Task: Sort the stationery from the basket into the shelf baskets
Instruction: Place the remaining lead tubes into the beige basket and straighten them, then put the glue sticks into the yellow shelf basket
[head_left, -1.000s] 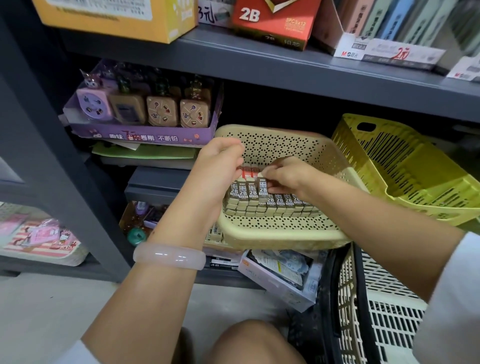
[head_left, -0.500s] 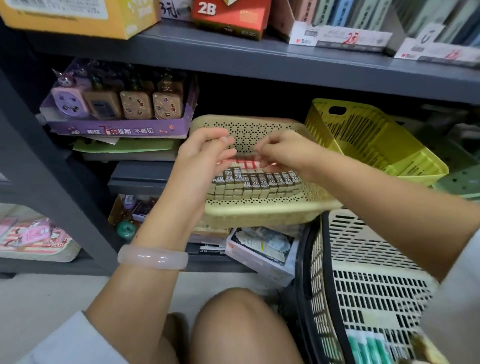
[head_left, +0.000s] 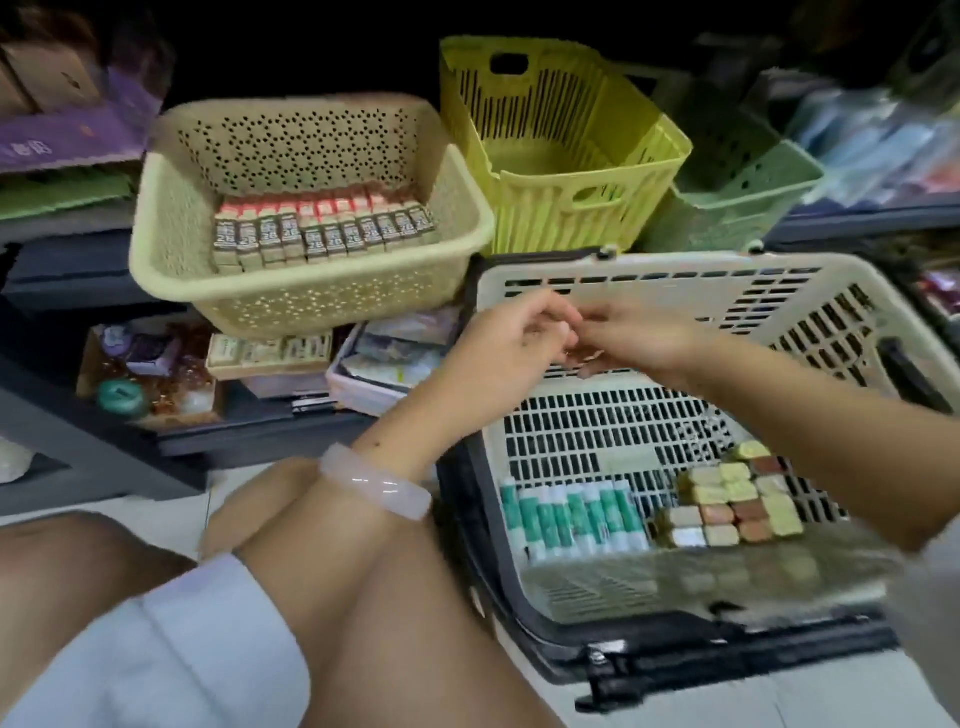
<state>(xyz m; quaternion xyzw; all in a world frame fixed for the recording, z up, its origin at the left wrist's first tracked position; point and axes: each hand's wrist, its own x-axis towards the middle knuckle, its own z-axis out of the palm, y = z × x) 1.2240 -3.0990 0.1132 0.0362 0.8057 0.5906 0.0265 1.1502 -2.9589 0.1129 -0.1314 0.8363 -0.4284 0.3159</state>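
Nearest, the white slatted shopping basket (head_left: 649, 291) on the floor holds a row of green-and-white glue sticks (head_left: 569, 517) and a cluster of small eraser blocks (head_left: 727, 506), unsorted. Above it, the left hand (head_left: 511, 340) and right hand (head_left: 641, 340) meet, fingers curled; whether they pinch anything I cannot tell. Farther, the beige perforated shelf basket (head_left: 311, 299) holds the 2B lead boxes (head_left: 322, 231). Both hands have drawn back from that basket.

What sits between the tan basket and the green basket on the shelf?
In the head view, an empty yellow basket stands between the tan basket and green basket.
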